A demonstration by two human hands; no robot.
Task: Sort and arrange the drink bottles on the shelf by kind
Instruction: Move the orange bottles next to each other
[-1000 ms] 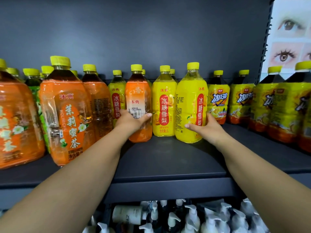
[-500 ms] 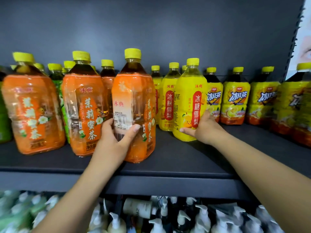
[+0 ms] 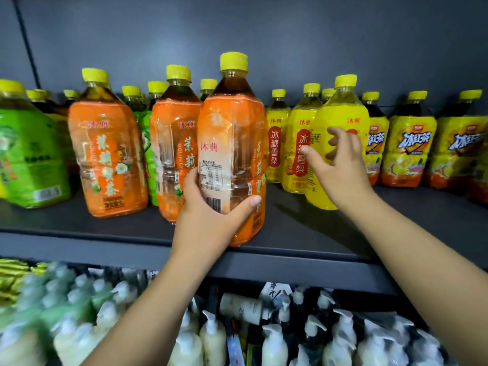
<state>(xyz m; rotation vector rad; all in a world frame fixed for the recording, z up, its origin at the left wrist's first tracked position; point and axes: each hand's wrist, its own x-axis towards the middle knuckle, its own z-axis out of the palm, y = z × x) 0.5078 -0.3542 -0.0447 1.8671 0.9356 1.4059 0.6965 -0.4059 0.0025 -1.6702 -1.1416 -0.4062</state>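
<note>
While the left hand [image 3: 211, 217] is clamping the orange bottle [image 3: 232, 133] low at frame centre and the right hand [image 3: 336, 167] is hovering fingers-apart, that tall bottle is probably risking toppling.

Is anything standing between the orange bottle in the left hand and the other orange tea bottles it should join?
Nothing visible does. The left hand grips the orange bottle right beside the nearest orange tea bottle, with no other kind between them. A green bottle stands farther left.
</note>
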